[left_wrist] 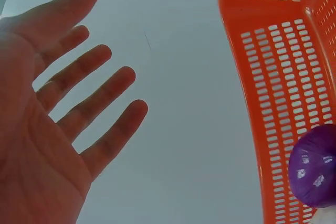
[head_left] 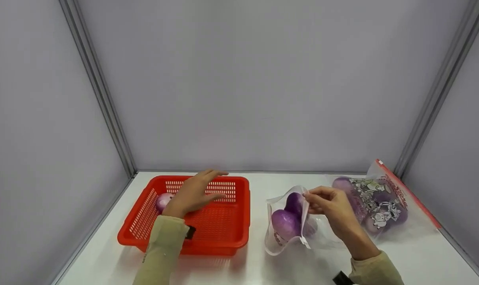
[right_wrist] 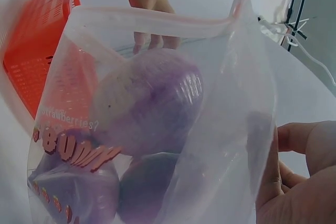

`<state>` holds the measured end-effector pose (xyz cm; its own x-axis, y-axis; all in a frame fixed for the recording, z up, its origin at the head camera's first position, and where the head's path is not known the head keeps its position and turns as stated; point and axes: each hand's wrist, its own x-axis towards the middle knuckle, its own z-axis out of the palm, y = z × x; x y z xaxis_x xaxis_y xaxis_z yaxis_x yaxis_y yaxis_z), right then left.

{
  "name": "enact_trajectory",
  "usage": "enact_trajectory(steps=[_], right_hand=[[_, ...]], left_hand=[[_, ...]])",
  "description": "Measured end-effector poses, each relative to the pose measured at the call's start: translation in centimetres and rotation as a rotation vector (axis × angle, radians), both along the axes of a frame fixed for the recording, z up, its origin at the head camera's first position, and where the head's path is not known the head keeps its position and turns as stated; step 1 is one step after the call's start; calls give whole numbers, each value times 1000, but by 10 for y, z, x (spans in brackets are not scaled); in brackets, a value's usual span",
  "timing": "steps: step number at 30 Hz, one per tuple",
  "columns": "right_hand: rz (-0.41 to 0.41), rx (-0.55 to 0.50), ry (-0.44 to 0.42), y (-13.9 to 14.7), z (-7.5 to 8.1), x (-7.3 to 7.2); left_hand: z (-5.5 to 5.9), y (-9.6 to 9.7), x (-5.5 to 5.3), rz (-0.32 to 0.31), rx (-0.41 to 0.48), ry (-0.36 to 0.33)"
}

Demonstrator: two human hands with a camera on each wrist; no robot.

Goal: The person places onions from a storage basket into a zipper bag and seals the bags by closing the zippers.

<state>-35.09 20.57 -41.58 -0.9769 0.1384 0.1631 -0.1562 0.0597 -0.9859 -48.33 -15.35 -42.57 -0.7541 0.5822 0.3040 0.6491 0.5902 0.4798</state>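
My left hand (head_left: 193, 194) is held over the red plastic basket (head_left: 217, 225), fingers extended, nothing in them. In the left wrist view its palm (left_wrist: 37, 145) shows with the fingers spread. A round purple-and-white vegetable (head_left: 164, 201), its kind unclear, lies at the basket's left side. To the right of the basket, my right hand (head_left: 334, 208) pinches the edge of a clear plastic zip bag (head_left: 273, 246) between thumb and fingers. The bag's mouth gapes, and several purple-and-white vegetables (head_left: 285, 225) are inside it. Red "BUNNY"-like print (right_wrist: 79, 148) marks its side.
A second clear zip bag (head_left: 419, 221), with a red zip strip and cartoon print, lies at the right, holding several purple vegetables (head_left: 343, 184). Grey panels (head_left: 247, 99) enclose the white table (head_left: 259, 273) at the back and both sides.
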Motion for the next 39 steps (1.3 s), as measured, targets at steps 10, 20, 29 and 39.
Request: enact_trajectory(steps=[10,20,29,39], right_hand=[[0,9,-1,2,1,2],[-1,-6,-8,2,2,2],[14,-2,0,3,3,1],[16,-1,-1,4,2,1]], left_hand=[[-16,-32,-37,78,-7,-186],[-49,-43,-64,204,-76,-332],[-55,-39,-59,282,-132,-396],[-67,-40,-59,325,-168,-455]])
